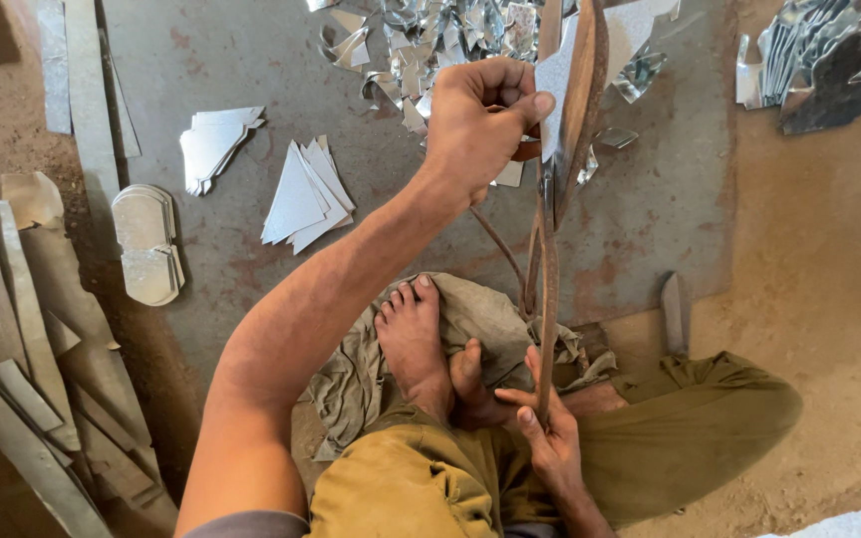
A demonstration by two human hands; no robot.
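Nearest you, your right hand (pixel 548 430) is clamped around the lower end of the long rusty shears handle (pixel 548 319), fingers curled over the thin bar just above your lap. Beside it, your bare foot (pixel 413 344) rests on a crumpled grey-brown cloth (pixel 470 314) spread on the floor, with your mustard-coloured trousers (pixel 421 483) below.

Farther out, your left arm reaches forward, and your left hand (pixel 480 120) is closed tight on a piece of sheet metal (pixel 557 75), thumb on top, holding it against the blades of the upright shears (pixel 582 90).

On the steel floor plate (pixel 650 209) to the left lie a fan of cut triangular blanks (pixel 303 194), a smaller stack of blanks (pixel 213 144) and a pile of rounded pieces (pixel 146 244). Long metal strips (pixel 37 339) lean at the left edge. Beyond your left hand, shiny offcuts (pixel 430 40) are heaped, and another pile of scrap (pixel 819 60) sits at the far right on the dirt.
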